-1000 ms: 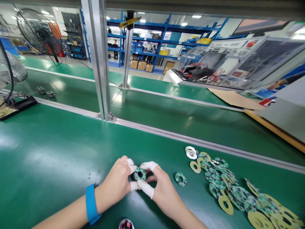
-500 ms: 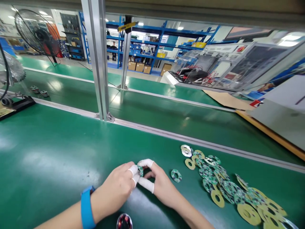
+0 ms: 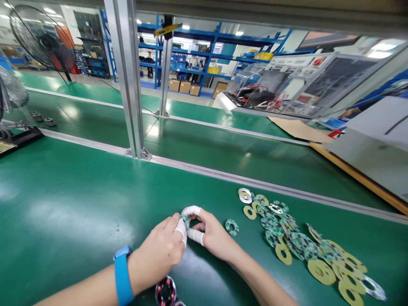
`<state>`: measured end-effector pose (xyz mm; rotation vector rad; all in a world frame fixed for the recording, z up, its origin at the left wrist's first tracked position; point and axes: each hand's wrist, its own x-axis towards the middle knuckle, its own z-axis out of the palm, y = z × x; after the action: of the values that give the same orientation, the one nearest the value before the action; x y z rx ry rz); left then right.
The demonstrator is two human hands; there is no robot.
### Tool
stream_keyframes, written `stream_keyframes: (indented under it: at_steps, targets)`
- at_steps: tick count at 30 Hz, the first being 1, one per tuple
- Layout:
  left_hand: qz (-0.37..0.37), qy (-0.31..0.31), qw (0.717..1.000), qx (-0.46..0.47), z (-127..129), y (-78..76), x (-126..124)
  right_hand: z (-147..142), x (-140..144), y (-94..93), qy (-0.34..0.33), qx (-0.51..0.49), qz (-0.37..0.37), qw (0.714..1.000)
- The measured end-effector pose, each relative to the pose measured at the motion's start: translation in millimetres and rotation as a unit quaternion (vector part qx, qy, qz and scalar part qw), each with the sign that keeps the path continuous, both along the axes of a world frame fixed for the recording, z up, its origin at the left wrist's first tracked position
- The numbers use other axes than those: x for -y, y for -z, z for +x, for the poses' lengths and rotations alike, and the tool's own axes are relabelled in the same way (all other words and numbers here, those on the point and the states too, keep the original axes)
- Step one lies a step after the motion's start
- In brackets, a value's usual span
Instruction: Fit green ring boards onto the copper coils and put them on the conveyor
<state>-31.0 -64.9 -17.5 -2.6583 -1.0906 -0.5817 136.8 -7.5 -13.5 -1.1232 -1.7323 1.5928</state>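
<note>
A small green ring-shaped circuit board (image 3: 185, 221) was pinched upright between the two hands just above the green worktop (image 3: 70, 199), the left hand (image 3: 159, 253), with a blue wristband (image 3: 123, 276), closed on its near side and the right hand (image 3: 210, 231) gripping it with white-cotted fingertips (image 3: 191, 211). Just right of the right hand lay a single loose ring board (image 3: 232, 226), and farther right a scattered pile of green and yellow rings (image 3: 302, 246); a dark round wound part (image 3: 165, 291) sat just under the left hand. Beyond the hands stood an aluminium post (image 3: 127, 76), a second green belt (image 3: 223, 148), a fan (image 3: 41, 40) far to the left and blue shelving (image 3: 197, 55) at the back of the room.
</note>
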Motion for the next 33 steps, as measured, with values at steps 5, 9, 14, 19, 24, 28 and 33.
stream_keyframes:
  at_steps: [5, 9, 14, 19, 24, 28, 33]
  targets:
    - [-0.132, -0.033, 0.976, 0.17, -9.4, -5.1, -14.6, 6.5, -10.8, 0.5, 0.015, -0.054, -0.092, 0.994]
    - [-0.253, -0.1, 0.898, 0.345, -23.1, -16.9, -25.3, 6.4, -12.8, -0.5, 0.068, -0.023, -0.105, 0.992]
    - [-0.353, -0.103, 0.857, 0.362, -19.4, -19.1, -21.6, 7.2, -12.6, -5.6, 0.086, 0.047, -0.023, 0.995]
    - [-0.369, -0.094, 0.859, 0.342, -12.3, -15.1, -17.6, 3.0, -5.1, -10.4, 0.078, 0.124, 0.142, 0.979]
    - [-0.369, -0.102, 0.868, 0.318, -8.8, -12.7, -19.9, -7.4, 2.3, -15.7, 0.07, 0.178, 0.315, 0.93]
    - [-0.358, -0.111, 0.878, 0.298, -4.6, -6.9, -16.2, -10.2, 3.3, -13.1, 0.055, 0.233, 0.367, 0.899]
    - [-0.351, -0.09, 0.886, 0.291, -3.5, -8.1, -30.7, -1.7, 7.8, -18.0, 0.062, 0.281, 0.383, 0.878]
